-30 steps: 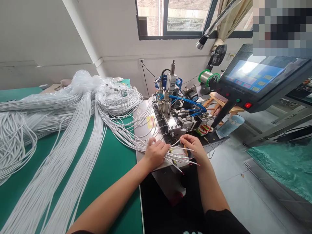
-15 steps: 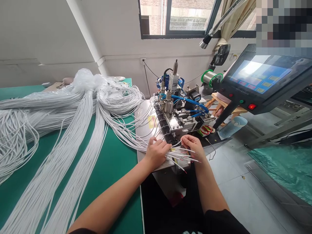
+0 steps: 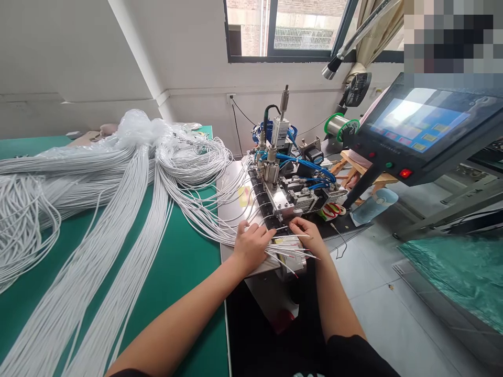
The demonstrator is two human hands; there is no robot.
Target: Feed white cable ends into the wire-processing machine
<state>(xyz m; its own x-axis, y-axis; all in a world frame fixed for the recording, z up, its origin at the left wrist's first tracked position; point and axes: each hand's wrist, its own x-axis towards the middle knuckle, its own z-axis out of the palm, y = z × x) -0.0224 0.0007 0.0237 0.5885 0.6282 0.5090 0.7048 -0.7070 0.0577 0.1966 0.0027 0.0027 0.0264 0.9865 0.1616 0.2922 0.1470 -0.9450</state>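
You sit at a green table (image 3: 184, 262) under a window (image 3: 286, 26), with a small metal machine (image 3: 291, 183) just past your hands and a touch screen (image 3: 416, 123) off to the right. Your left hand (image 3: 249, 246) lies curled on top of a fan of thin white wires (image 3: 288, 251), pressing them flat on the metal plate (image 3: 231, 193). Your right hand (image 3: 308, 233) pinches one wire end between thumb and finger, right at the near edge of the machine. It looks like you are feeding one wire at a time into the black slotted strip (image 3: 267, 207). The next move calls for a steady, straight push, since the wires are soft and bendy. They are smooth and round, with tiny red tips. Big loose bundles (image 3: 118, 220) of them trail far left across the table.
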